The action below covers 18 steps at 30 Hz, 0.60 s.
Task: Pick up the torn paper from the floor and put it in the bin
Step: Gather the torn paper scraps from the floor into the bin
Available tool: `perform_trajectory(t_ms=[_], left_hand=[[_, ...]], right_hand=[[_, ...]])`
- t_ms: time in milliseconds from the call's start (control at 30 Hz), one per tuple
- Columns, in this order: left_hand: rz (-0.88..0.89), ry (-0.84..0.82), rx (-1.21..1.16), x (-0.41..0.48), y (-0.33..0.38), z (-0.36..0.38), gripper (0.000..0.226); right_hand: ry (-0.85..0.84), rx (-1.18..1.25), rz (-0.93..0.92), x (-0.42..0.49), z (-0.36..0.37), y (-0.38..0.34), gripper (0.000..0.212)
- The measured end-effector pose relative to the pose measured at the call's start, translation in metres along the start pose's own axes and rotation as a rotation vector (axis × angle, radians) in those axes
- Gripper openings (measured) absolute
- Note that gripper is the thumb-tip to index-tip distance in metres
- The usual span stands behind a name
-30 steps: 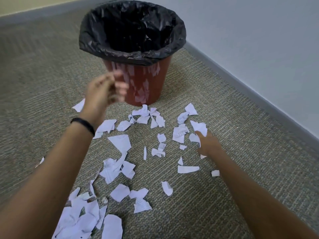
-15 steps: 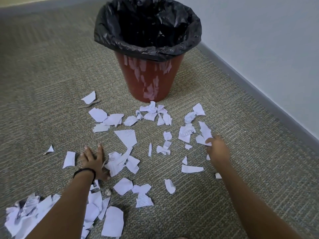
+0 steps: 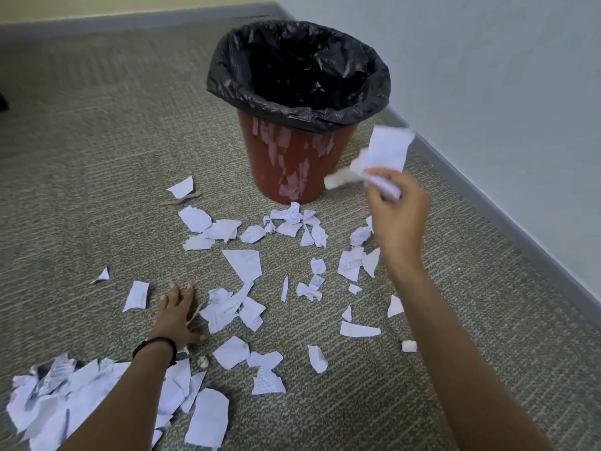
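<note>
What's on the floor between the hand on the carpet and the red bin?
Head view: torn paper scraps lie scattered between left hand and bin.

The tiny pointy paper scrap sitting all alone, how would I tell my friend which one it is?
Find the red bin, then drop to the left hand resting flat on the carpet. Past the rectangular scrap to its left lies the pointy scrap. It is a small triangle, off by itself, touching no other paper.
</note>
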<state>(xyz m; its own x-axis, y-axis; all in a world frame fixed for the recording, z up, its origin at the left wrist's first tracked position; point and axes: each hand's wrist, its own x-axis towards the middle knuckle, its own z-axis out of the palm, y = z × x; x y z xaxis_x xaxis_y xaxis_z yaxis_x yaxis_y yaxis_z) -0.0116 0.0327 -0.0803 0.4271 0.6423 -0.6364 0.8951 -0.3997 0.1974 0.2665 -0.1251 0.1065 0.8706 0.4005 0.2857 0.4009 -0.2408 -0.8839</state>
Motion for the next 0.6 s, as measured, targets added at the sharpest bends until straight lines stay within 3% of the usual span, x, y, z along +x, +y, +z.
perform_trajectory(t_ms=[233,400,600], left_hand=[[0.009,0.001,-0.002,0.0,-0.002,0.0,0.106],[0.001,0.026,-0.066,-0.002,0.001,0.0,0.101],[0.024,-0.015,-0.087,-0.002,-0.001,-0.002,0.101]], right_hand=[[-0.085,-0.191,-0.235,0.075,0.037,-0.062,0.027],[-0.338,-0.275,-0.188,0.108,0.06,-0.058,0.046],[-0.403,-0.499,-0.39,0.123,0.06,-0.055,0.073]])
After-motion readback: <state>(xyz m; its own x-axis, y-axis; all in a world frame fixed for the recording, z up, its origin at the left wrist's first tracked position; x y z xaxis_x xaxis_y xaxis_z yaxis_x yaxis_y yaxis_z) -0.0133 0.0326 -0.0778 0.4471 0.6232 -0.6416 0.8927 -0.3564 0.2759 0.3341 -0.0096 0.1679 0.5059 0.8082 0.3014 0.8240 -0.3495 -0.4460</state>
